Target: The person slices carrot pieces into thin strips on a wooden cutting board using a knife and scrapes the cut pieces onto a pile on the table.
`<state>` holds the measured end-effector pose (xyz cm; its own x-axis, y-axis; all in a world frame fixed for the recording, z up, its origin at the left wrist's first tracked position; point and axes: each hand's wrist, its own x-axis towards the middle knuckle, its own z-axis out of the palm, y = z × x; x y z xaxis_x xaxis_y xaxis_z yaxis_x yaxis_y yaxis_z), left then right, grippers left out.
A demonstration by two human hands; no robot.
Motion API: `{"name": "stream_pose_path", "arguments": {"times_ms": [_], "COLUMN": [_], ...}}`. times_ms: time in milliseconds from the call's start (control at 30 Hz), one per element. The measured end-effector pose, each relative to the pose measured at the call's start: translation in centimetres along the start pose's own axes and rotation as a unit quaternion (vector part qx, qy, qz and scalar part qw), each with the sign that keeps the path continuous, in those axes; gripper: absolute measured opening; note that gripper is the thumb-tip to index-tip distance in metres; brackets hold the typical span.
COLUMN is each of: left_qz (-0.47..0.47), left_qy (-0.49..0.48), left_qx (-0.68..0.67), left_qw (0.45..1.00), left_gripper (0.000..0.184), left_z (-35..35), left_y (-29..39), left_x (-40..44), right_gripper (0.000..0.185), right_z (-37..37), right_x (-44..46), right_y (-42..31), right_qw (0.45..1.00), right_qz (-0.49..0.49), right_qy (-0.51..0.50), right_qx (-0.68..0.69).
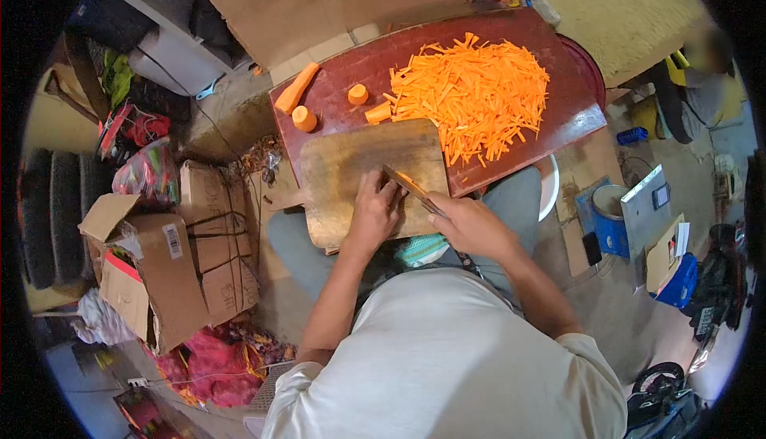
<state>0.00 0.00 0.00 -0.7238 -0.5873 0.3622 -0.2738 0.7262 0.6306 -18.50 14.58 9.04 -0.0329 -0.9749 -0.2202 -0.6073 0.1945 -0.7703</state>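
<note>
Over the wooden cutting board, my right hand grips the handle of a knife, whose blade points up and left. Orange carrot shows along the blade. My left hand rests on the board just left of the blade, fingers curled; what is under them is hidden. Beyond the board lies a large heap of cut carrot strips on the dark red table. A long carrot piece and short carrot chunks lie at the table's left part.
Cardboard boxes stand on the left, near red mesh sacks. A cardboard sheet is behind the table. A white bucket rim shows at the right, with a blue container farther out. Another person is at upper right.
</note>
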Motion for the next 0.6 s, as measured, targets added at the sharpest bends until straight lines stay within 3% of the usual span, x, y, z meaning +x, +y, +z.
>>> {"name": "stream_pose_path", "arguments": {"times_ms": [167, 267, 600], "left_qz": [0.025, 0.025, 0.013], "left_qy": [0.003, 0.002, -0.002], "left_qx": [0.017, 0.023, 0.027], "left_qw": [1.000, 0.999, 1.000], "left_gripper": [0.031, 0.034, 0.044], "left_z": [-0.6, 0.1, -0.3], "left_y": [0.0, 0.0, -0.1], "left_x": [0.3, 0.0, -0.5], "right_gripper": [0.029, 0.030, 0.034], "right_z": [-1.0, 1.0, -0.4], "right_x": [-0.1, 2.9, 2.5], "right_y": [-1.1, 0.7, -0.8], "right_qw": [0.999, 0.996, 0.999], "right_qz": [0.025, -0.064, 0.010], "right_qy": [-0.022, 0.046, -0.032], "right_qx": [-0.028, -0.041, -0.033]}}
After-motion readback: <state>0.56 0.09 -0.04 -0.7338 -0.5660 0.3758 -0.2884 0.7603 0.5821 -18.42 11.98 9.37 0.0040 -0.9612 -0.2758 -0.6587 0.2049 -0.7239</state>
